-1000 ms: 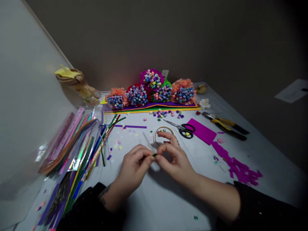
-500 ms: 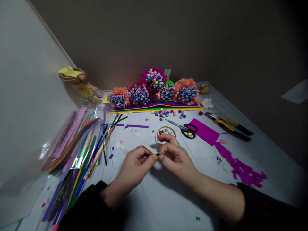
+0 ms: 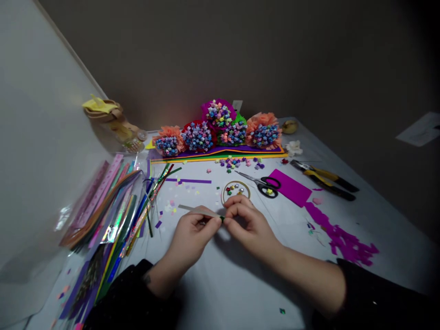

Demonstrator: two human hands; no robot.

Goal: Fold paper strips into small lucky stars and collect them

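Note:
My left hand [image 3: 193, 236] and my right hand [image 3: 248, 228] meet over the white table [image 3: 240, 284], fingertips pinched together on a thin paper strip [image 3: 197, 210]. The strip is pale along its length, with a small green folded end [image 3: 222, 219] between the fingertips, and its free end points left. Just beyond my right fingers lies a small round ring [image 3: 235, 190] holding several tiny paper stars.
Black-handled scissors [image 3: 261, 183], a magenta sheet [image 3: 289, 187] with torn magenta scraps [image 3: 340, 240] and yellow pliers [image 3: 325, 179] lie to the right. Packs of coloured strips [image 3: 110, 215] fan out at left. Star-filled paper bouquets [image 3: 220, 128] stand at the back, a wooden hand model [image 3: 113, 119] by the wall.
The strip's free end has swung from pointing away to pointing left. Both hands stayed pinched together and shifted slightly away from me.

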